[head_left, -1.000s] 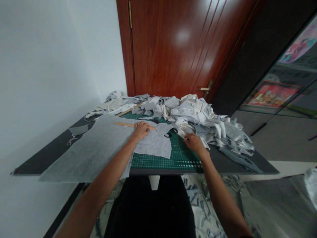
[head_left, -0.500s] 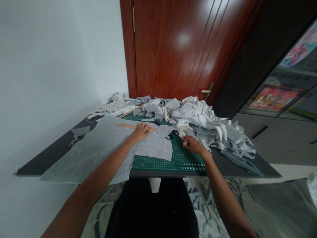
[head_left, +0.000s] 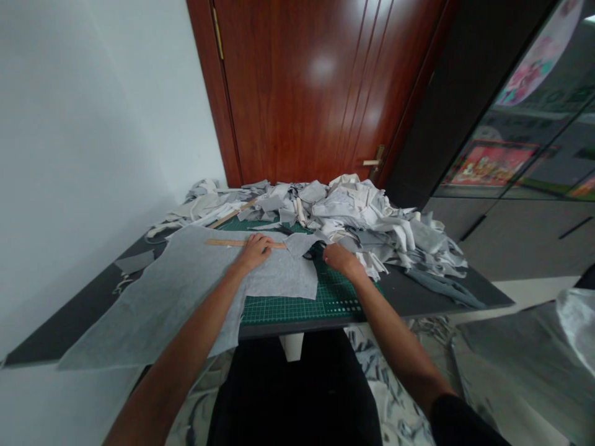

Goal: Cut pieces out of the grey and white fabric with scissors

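A large grey sheet of cloth (head_left: pixel 186 291) lies over the table and part of a green cutting mat (head_left: pixel 279 310), its lower edge hanging past the table's front. Across its upper part runs a thin wooden ruler (head_left: pixel 223 242). My left hand (head_left: pixel 256 251) rests on the ruler and the cloth, fingers laid over them. Black-handled scissors (head_left: pixel 320 246) lie at the cloth's right end, blades partly under a small grey flap (head_left: pixel 300 243). My right hand (head_left: pixel 343 258) is at their handles with curled fingers closed there; the fingertips are mostly hidden.
Heaped white and grey cloth scraps (head_left: pixel 353 207) cover the back and right of the table. Another wooden strip (head_left: pixel 232 214) lies behind the sheet. A wall is at the left, a brown door (head_left: pixel 316 93) behind, a cabinet (head_left: pixel 469 235) at the right. Scraps litter the floor.
My right hand has moved left from beside the scraps to the scissors' handles. My left hand stays on the ruler. The camera view has shifted slightly.
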A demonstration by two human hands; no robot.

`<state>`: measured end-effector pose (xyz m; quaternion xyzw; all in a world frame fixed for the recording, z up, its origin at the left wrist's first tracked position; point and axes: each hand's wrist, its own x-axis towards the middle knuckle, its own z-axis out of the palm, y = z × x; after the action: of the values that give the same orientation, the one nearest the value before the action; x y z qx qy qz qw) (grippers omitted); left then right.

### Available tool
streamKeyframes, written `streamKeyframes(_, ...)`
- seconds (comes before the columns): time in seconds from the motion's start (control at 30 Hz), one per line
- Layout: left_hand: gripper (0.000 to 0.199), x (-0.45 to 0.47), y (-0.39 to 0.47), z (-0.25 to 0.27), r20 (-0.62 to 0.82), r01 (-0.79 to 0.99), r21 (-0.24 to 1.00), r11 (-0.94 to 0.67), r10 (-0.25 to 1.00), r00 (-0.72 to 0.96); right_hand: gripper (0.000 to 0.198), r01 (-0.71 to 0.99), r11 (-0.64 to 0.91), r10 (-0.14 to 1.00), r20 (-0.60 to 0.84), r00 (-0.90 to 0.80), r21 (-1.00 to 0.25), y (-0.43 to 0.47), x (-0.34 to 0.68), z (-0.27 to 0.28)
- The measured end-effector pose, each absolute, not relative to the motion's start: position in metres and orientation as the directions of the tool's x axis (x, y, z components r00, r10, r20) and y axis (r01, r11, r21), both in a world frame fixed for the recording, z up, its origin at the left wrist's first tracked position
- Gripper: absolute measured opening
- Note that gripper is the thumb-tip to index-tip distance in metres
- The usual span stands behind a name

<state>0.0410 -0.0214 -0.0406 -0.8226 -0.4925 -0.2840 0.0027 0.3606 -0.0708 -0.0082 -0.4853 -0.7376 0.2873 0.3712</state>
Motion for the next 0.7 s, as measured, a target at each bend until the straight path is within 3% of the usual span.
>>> streamKeyframes(0.17,0.019,0.041,-0.023,-0.04,0.462,0.834,0.285,-0.471,0.83,0.311,0.012,0.46,0.572,0.79,0.303,-0.533,-0.68,-0.063,0.322,0.015)
streamKeyframes(0.27,0.018,0.04,-0.025,-0.04,0.461,0.843,0.292,-0.452,0.839,0.29,0.01,0.363,0.67,0.691,0.365,-0.624,-0.648,-0.054,0.292,0.021)
streamKeyframes(0.43,0.018,0.036,-0.024,-0.041,0.452,0.837,0.311,-0.451,0.845,0.287,0.022,0.285,0.719,0.654,0.478,-0.587,-0.634,-0.05,0.253,-0.003)
streamKeyframes(0.7,0.018,0.027,-0.013,-0.042,0.455,0.789,0.33,-0.517,0.82,0.347,0.021,0.302,0.694,0.693,0.495,-0.524,-0.653,-0.058,0.245,-0.039)
